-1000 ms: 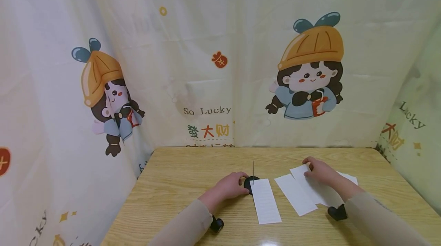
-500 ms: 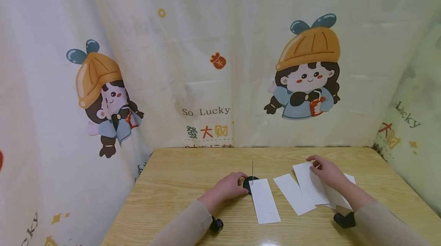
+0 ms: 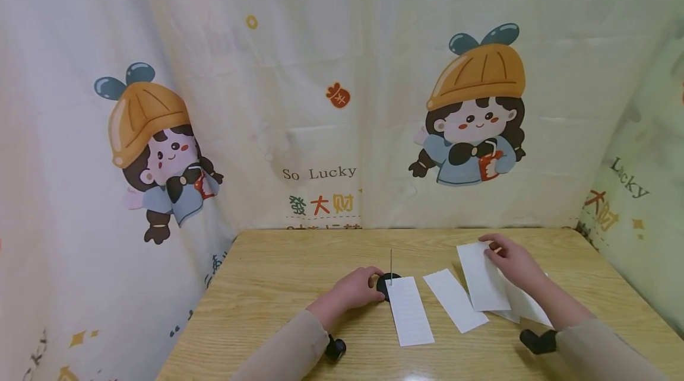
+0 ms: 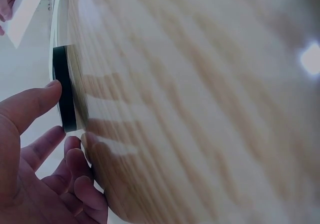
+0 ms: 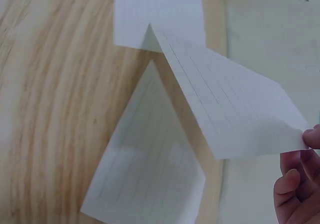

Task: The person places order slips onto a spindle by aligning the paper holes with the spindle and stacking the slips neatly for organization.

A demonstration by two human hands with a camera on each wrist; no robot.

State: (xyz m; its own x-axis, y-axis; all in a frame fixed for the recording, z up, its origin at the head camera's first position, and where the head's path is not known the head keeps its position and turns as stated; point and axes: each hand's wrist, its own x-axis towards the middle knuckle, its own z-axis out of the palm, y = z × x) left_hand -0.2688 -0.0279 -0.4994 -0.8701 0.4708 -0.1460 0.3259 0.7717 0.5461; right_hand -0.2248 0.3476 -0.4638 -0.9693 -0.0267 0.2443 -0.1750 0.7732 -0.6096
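Note:
My left hand [image 3: 354, 288] grips the round black base [image 3: 386, 284] of a paper spike; its thin needle [image 3: 391, 265] stands upright. The left wrist view shows my thumb [image 4: 30, 104] against that base [image 4: 64, 89]. A lined paper strip [image 3: 410, 311] lies on the table with its far end at the base. My right hand [image 3: 510, 259] pinches the far end of another strip [image 3: 481, 277], raised off the table. In the right wrist view this lifted strip [image 5: 225, 109] hangs from my fingertips [image 5: 297, 179] over other strips [image 5: 150, 179].
A further strip [image 3: 454, 299] lies between the hands, and more strips [image 3: 526, 307] lie under my right forearm. The wooden table [image 3: 278, 268] is enclosed by printed cloth walls [image 3: 320, 102] behind and on both sides. Black wrist mounts [image 3: 335, 348] sit near the front edge.
My right hand has lifted its strip and carried it a little farther back and to the right. The left hand and the spike have stayed put.

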